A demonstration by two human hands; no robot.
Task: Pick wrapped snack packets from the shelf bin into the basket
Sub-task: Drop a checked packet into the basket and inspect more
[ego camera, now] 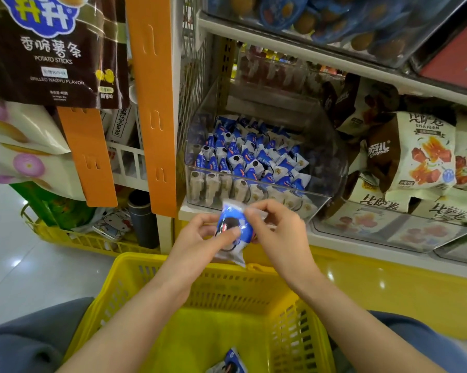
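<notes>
A blue packet [233, 232] is pinched by the left hand [200, 238] and right hand [278, 232], each grip closed on its wrapper, above the far rim of the basket [135, 267], before the shelf bin [334, 168]. Released here, it could be dropped outside; the wrapper seems slippery.

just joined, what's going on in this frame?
A person is picking snacks at a shop shelf. Their left hand and right hand both pinch one blue-and-white snack packet, held in the air above the far rim of the yellow basket and just in front of the clear shelf bin, which is full of the same packets. A second packet already lies in the basket. The held one has not been dropped in yet.
</notes>
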